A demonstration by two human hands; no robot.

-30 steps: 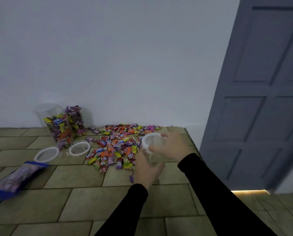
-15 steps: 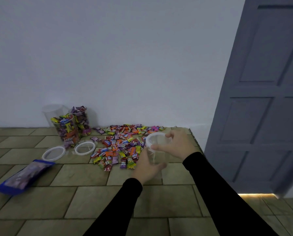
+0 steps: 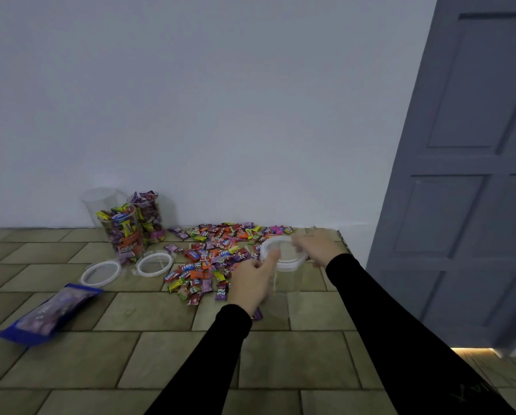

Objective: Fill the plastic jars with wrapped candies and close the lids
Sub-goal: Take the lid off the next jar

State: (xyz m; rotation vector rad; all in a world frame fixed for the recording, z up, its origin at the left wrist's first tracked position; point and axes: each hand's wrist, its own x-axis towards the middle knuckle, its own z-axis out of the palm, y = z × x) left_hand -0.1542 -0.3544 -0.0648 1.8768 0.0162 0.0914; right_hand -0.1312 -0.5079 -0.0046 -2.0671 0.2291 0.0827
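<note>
On the tiled stone floor [image 3: 148, 319], near its far right corner by the wall, stands an empty clear jar [image 3: 283, 283] of thin, slick plastic, and it could tip if the lid sticks. The heap of glossy wrapped candies [image 3: 217, 256] lies just left. The left hand [image 3: 252, 283] grips the jar wall; the right hand [image 3: 316, 247] pinches the round white lid [image 3: 282, 253].
</note>
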